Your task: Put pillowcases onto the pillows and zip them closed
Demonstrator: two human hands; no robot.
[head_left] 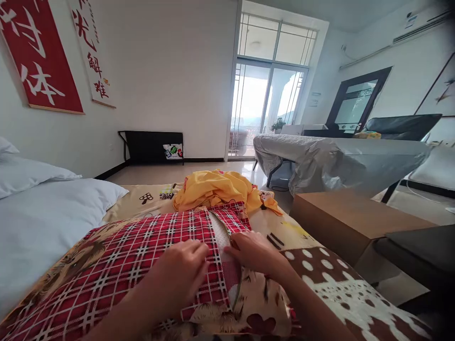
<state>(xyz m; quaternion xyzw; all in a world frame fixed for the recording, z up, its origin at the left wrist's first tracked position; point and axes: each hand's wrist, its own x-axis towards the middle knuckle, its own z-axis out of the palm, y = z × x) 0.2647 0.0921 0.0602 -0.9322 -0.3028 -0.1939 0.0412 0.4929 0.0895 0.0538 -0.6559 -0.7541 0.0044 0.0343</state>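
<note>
A red plaid pillowcase [142, 246] with tan patterned borders lies on the bed in front of me. A slit-like opening runs across it near its right end, and a pale dotted pillow [221, 232] shows inside. My right hand [250, 251] is closed at the right edge of this opening, its fingers pinching the cloth. To the left of the opening, my left hand [185, 265] is curled closed over the plaid cloth. Its fingertips are hidden, so what they hold cannot be made out. Behind the pillowcase lies a crumpled yellow cloth [216, 187].
White pillows [71, 203] lie on the left. A patterned bedsheet [330, 270] covers the bed. To the right stand a brown wooden box-like piece [355, 213] and a plastic-draped table [320, 156]. A black folded frame [152, 147] leans against the far wall.
</note>
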